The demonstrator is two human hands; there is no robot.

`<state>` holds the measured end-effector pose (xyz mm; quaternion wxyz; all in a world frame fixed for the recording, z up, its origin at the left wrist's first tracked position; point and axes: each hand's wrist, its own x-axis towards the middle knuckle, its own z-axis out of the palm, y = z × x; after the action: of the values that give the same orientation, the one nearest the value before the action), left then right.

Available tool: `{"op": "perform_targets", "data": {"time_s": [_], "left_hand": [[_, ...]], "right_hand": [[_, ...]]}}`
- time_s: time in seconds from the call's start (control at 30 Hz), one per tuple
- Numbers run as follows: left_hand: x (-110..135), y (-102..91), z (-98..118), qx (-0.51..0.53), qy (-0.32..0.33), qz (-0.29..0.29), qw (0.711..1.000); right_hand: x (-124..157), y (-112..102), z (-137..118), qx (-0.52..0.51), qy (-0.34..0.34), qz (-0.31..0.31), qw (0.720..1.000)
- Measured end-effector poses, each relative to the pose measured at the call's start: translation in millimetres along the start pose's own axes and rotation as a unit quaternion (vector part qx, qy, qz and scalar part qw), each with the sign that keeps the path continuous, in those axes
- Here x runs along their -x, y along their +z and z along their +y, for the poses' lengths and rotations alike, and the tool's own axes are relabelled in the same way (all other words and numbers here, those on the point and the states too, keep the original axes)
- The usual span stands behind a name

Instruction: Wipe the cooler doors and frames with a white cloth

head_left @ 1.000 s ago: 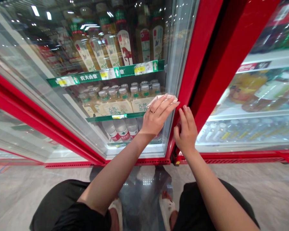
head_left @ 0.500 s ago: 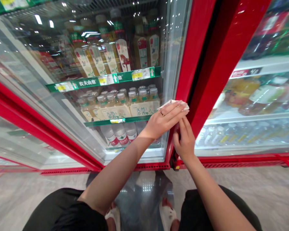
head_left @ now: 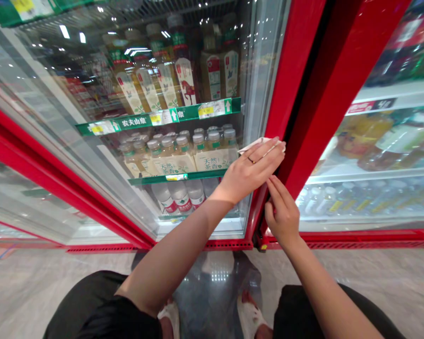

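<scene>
My left hand, with a ring on one finger, lies palm down across the red door frame of a glass-fronted drinks fridge. Beneath its outstretched fingers is a folded white cloth, pressed to the frame and the glass border; most of it is covered. Just below and to the right, my right hand has its fingers bent together around the frame's outer edge, thumb on the near side. Its fingertips come close to the heel of my left hand, and what lies under them is partly hidden.
Behind the glass are tall tea bottles, wrapped bottle packs and water bottles. A second red-framed fridge stands at right, across a narrow dark gap. My feet in white shoes stand on the grey floor.
The view has shifted slightly, so the fridge sits farther right. My left hand and the cloth have slid a little up the frame. My right hand stays at the edge.
</scene>
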<state>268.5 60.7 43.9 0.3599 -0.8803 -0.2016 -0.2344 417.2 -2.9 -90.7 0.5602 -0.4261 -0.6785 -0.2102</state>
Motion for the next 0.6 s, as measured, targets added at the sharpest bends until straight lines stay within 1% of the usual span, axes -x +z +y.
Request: {"op": "perform_targets", "data": {"time_s": [0.07, 0.2, 0.27, 0.47, 0.53, 0.6], "left_hand": [[1, -2.5, 2, -0.011, -0.002, -0.004, 1.000], [10, -0.9, 8, -0.026, 0.047, -0.029, 0.998], [11, -1.3, 9, -0.024, 0.061, -0.037, 0.997], [-3, -4.8, 11, -0.010, 0.044, -0.049, 0.998], [0, -2.1, 12, -0.001, 0.055, -0.058, 0.997], [10, 1.9, 11, 0.005, 0.071, -0.065, 0.995]], "right_hand": [[1, -1, 1, 0.000, -0.006, -0.001, 1.000], [7, -1, 2, 0.012, -0.007, 0.002, 1.000], [10, 0, 2, 0.016, -0.002, 0.001, 1.000], [18, 3, 2, 0.012, -0.004, 0.009, 1.000], [20, 3, 3, 0.015, -0.010, 0.009, 1.000], [20, 0, 4, 0.016, -0.017, 0.001, 1.000]]}}
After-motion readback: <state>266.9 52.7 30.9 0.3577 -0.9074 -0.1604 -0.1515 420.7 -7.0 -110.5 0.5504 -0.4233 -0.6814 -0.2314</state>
